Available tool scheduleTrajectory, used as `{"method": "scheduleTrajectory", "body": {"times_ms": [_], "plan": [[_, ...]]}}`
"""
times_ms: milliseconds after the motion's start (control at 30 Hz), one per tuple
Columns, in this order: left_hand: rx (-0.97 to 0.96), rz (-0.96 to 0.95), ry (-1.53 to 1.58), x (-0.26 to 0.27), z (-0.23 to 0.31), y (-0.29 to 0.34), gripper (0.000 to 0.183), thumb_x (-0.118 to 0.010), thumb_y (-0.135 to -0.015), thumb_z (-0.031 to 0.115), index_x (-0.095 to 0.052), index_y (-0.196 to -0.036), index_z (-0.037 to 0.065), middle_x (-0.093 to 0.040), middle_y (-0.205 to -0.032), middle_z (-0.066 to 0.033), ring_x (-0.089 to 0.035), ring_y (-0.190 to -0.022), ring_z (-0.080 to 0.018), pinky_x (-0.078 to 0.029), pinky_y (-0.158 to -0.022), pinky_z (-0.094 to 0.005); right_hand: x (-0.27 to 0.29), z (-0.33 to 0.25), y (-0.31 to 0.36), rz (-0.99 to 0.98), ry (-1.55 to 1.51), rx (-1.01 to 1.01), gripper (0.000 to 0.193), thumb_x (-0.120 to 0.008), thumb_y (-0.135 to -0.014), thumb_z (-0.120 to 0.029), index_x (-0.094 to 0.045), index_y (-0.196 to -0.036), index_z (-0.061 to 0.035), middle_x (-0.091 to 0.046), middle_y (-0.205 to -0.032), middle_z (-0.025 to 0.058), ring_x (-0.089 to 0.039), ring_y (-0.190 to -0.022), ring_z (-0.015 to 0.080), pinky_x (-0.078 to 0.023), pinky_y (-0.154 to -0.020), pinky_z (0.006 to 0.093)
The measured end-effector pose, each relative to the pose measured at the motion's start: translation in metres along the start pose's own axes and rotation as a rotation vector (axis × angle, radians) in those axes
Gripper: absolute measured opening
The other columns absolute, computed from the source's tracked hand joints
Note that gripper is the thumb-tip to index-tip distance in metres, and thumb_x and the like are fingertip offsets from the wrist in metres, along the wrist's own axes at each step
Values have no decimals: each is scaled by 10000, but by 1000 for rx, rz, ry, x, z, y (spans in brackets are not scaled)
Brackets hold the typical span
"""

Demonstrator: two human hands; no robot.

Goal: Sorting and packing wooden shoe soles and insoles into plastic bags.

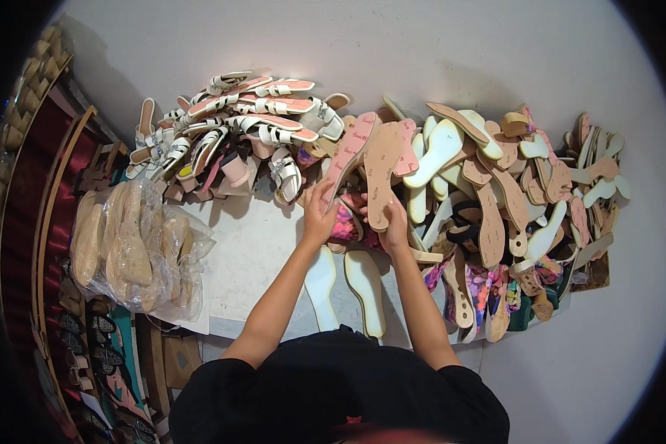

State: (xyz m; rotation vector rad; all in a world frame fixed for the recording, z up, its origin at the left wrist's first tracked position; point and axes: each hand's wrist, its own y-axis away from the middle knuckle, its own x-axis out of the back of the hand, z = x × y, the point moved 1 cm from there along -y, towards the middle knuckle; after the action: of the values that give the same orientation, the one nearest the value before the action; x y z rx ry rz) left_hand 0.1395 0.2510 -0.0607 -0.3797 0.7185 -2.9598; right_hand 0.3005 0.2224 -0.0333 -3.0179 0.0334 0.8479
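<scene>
In my left hand is a pink printed insole, heel end down, the fingers closed round its lower part. My right hand grips a tan insole by its heel end, thumb on the face. The two insoles stand side by side above the table, toe ends pointing away from me. Behind the tan one, another pink insole shows in part. Floral-patterned pieces lie between my hands, partly hidden. Nearer me rest two pale insoles, flat at the table's front edge.
White strappy sandals are heaped at the back left. Wedge soles in clear plastic sit on the left of the white table. A large pile of loose insoles covers the right side. Shoe-filled shelving stands at far left.
</scene>
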Motion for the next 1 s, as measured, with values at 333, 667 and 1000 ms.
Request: {"method": "scheduleTrajectory", "body": {"times_ms": [333, 667, 1000], "plan": [[240, 164, 110, 11, -56, 1, 483, -606, -750, 131, -397, -1162, -10, -451, -1141, -153, -451, -1053, -233, -345, -904, -320, -19, -19, -46, 57, 426, 1, 324, -461, -786, -54, -478, -1098, 34, -561, -939, 74, -542, -802, 118, -441, -688, 242], [301, 145, 239, 20, -45, 3, 434, -600, -784, 245, -429, -1092, -9, -527, -1018, -149, -505, -951, -210, -379, -840, -303, -29, -58, -88, -93, 1097, 288, 513, -594, -759, -287, -459, -1157, 7, -482, -1092, 205, -514, -914, 261, -444, -731, 350], [356, 25, 186, 10, -50, 7, 376, -537, -839, 260, -435, -1091, 0, -533, -929, -70, -506, -801, -109, -420, -716, -252, 8, -57, -67, 416, 1905, 466, 466, -613, -702, -296, -490, -1046, -6, -501, -984, 189, -421, -973, 321, -346, -828, 410]]}}
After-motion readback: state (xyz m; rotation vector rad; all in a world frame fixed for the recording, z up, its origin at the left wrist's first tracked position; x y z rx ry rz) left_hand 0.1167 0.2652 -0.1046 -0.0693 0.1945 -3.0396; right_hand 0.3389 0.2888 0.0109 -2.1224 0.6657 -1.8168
